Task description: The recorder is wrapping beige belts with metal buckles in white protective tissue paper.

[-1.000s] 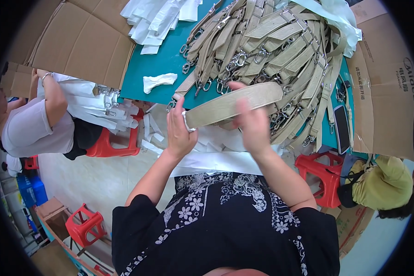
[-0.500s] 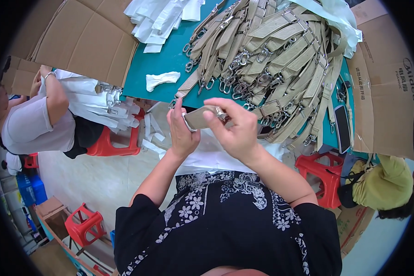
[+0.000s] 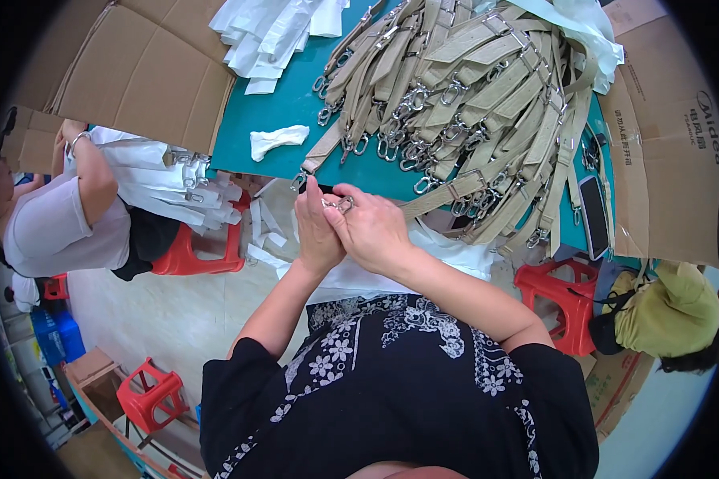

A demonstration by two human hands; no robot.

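In front of my body both hands are pressed together at the table's near edge. My left hand (image 3: 319, 231) has its fingers pointing up and is closed around a beige strap, mostly hidden by the hands. Over its palm lies my right hand (image 3: 373, 230), fingers curled on the strap's silver metal clip (image 3: 343, 204). Just beyond is a big pile of beige straps (image 3: 463, 104) with silver swivel hooks and buckles. One strap end (image 3: 321, 153) with a hook lies beside my left fingertips. White sheeting (image 3: 447, 251) covers my lap.
On the green table (image 3: 248, 156) are white wrapped strips (image 3: 276, 36), a crumpled white piece (image 3: 280, 140) and a phone (image 3: 593, 217). Cardboard boxes (image 3: 148, 68) flank both sides. A person (image 3: 56, 199) sits left, another (image 3: 667, 307) right. Red stools (image 3: 150, 395) stand on the floor.
My right hand has moved left and down against my left hand. The flat strap end seen between them before is now covered, leaving the metal clip showing.
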